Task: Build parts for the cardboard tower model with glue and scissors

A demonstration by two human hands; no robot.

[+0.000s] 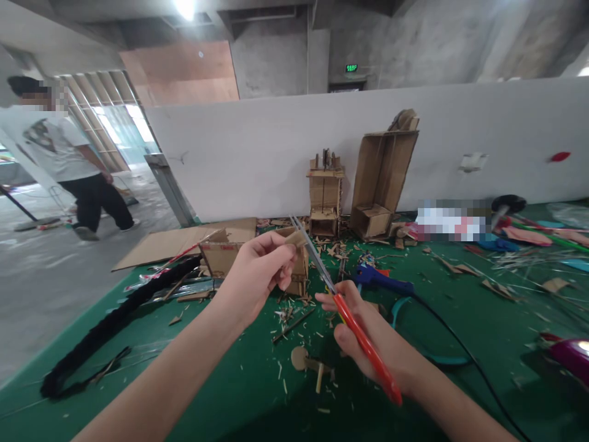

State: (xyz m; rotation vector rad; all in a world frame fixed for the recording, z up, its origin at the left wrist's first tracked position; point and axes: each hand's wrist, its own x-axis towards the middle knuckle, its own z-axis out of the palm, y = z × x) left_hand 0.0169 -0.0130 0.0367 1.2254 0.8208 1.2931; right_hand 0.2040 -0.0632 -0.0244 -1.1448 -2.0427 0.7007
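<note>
Left hand [257, 270] pinches a cardboard piece [294, 238]; right hand [368, 334] grips red scissors [350, 319]. A blue glue gun [381, 279] lies at two o'clock on the tabletop [230, 380].

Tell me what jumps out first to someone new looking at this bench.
The red-handled scissors in the right hand, blades up against a small cardboard piece pinched in the left hand. Behind them, a cardboard tower model stands by the white wall.
</note>
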